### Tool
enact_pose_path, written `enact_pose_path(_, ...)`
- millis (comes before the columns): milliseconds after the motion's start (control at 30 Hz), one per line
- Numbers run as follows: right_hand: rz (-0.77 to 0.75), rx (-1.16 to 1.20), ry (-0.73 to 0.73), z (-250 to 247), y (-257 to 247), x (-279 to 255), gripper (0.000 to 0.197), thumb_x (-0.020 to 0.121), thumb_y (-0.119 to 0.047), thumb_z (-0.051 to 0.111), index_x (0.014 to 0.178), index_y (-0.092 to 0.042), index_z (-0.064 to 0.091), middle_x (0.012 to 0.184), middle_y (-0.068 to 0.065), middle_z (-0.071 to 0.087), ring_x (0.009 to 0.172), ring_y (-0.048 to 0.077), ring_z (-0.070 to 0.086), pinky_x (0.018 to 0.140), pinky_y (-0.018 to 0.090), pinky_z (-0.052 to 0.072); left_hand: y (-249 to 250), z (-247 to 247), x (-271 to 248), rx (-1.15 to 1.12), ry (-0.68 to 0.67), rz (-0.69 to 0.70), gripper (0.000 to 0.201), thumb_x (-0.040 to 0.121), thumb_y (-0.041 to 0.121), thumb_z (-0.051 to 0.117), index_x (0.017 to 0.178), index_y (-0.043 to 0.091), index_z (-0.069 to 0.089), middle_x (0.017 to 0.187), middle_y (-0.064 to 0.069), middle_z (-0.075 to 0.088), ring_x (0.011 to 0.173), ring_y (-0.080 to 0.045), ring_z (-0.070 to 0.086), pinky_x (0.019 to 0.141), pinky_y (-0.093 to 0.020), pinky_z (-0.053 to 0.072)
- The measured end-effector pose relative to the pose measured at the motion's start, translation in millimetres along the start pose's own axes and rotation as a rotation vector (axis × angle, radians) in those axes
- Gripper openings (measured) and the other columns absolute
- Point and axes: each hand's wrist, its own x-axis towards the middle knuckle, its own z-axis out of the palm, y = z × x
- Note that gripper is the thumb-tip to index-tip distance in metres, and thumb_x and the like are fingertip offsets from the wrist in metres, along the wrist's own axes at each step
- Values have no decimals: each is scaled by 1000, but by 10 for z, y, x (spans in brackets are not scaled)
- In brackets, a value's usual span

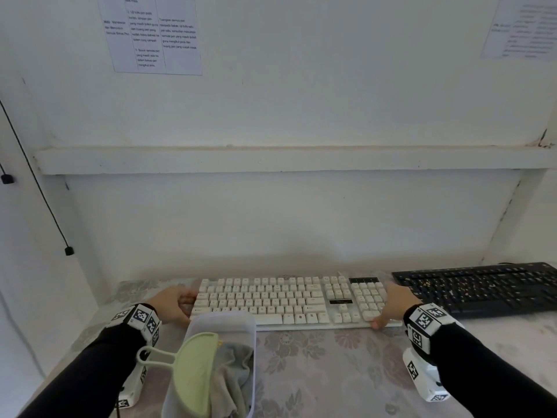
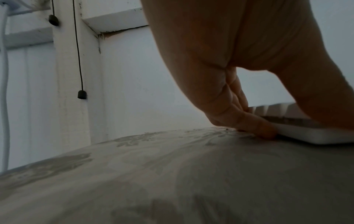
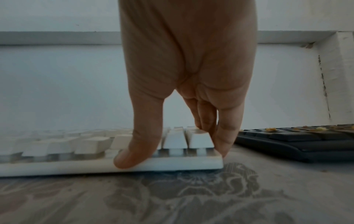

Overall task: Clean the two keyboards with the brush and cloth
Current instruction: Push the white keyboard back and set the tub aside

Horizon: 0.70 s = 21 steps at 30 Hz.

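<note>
A white keyboard (image 1: 286,298) lies flat in the middle of the floral-covered table. My left hand (image 1: 174,303) grips its left end (image 2: 306,133), fingers at the side edge. My right hand (image 1: 391,306) grips its right end (image 3: 191,163), thumb on the front rim and fingers round the right side. A black keyboard (image 1: 482,288) speckled with crumbs (image 3: 271,129) lies to the right. A light green brush (image 1: 190,369) and a grey cloth (image 1: 235,375) sit in a translucent bin (image 1: 223,322) in front of the white keyboard.
A white wall with a ledge (image 1: 271,159) runs behind the table. Black cords with end caps (image 1: 69,251) hang at the left. Printed sheets (image 1: 153,34) are stuck on the wall. Bare floral tablecloth (image 1: 331,372) stretches before the keyboards.
</note>
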Motion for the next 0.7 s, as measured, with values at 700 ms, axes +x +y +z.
enact_pose_path(700, -56, -26, -100, 185, -237, -223, 154, 36, -79, 69, 147, -12, -15, 157, 9, 8, 144, 31, 14, 116, 44, 20, 91, 54, -157, 220, 36, 71, 70, 64, -10, 78, 124, 15, 52, 101, 2, 63, 93, -10, 58, 69, -3, 41)
